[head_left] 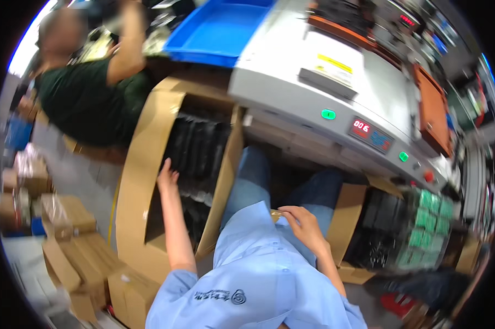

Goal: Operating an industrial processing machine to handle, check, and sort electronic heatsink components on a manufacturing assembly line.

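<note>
My left hand (168, 176) reaches into a tall open cardboard box (132, 181) on my left, fingers spread, beside a row of black packed items (197, 145) in clear wrapping. Nothing shows in its grip. Over my lap my right hand (302, 223) has its fingers bent together at the hem of my light blue shirt (258, 241). A small tan or golden patch (276, 215) shows at its fingertips; what it is, I cannot make out.
Ahead stands a white machine (291, 104) with lit green buttons and a red display; a blue tray (220, 30) lies beside it. At right, another box (348, 219) holds black items next to green packs (428, 225). A co-worker (88, 93) sits at far left, cartons (83, 257) nearer.
</note>
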`<action>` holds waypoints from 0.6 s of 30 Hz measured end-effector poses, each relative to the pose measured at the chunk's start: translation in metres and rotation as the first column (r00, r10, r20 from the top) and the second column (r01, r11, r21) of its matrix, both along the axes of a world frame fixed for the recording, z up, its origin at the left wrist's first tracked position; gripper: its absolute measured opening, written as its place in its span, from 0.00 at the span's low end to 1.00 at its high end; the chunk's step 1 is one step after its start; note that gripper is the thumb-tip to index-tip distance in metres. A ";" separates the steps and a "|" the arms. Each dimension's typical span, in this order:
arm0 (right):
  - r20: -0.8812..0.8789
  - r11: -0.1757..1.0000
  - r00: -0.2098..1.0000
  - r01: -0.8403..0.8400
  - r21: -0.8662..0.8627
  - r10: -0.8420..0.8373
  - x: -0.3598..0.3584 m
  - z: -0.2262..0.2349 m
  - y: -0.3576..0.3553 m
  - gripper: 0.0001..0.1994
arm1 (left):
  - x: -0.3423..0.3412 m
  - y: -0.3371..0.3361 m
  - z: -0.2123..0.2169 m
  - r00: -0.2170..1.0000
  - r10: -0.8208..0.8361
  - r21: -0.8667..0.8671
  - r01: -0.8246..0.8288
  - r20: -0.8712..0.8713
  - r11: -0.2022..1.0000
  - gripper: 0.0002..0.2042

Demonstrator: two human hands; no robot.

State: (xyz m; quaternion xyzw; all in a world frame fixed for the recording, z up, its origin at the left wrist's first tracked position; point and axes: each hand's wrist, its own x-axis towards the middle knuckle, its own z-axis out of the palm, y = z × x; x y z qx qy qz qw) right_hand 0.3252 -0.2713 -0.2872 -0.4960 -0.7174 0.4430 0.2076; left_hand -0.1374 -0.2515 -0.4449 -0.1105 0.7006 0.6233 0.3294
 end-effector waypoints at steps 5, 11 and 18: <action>0.050 0.997 0.996 -0.071 0.012 0.071 0.000 -0.028 -0.003 0.12 | -0.012 0.005 0.021 0.959 -0.112 0.067 0.134 -0.259 0.989 0.25; -0.023 0.993 1.000 -0.005 0.122 0.007 0.004 -0.027 -0.006 0.11 | -0.064 0.014 0.023 0.937 0.028 0.570 -0.236 0.349 0.787 0.13; -0.035 0.987 0.994 0.111 0.115 -0.107 0.023 -0.018 -0.011 0.11 | -0.020 0.002 0.051 0.852 -0.431 0.837 -0.015 0.297 0.548 0.14</action>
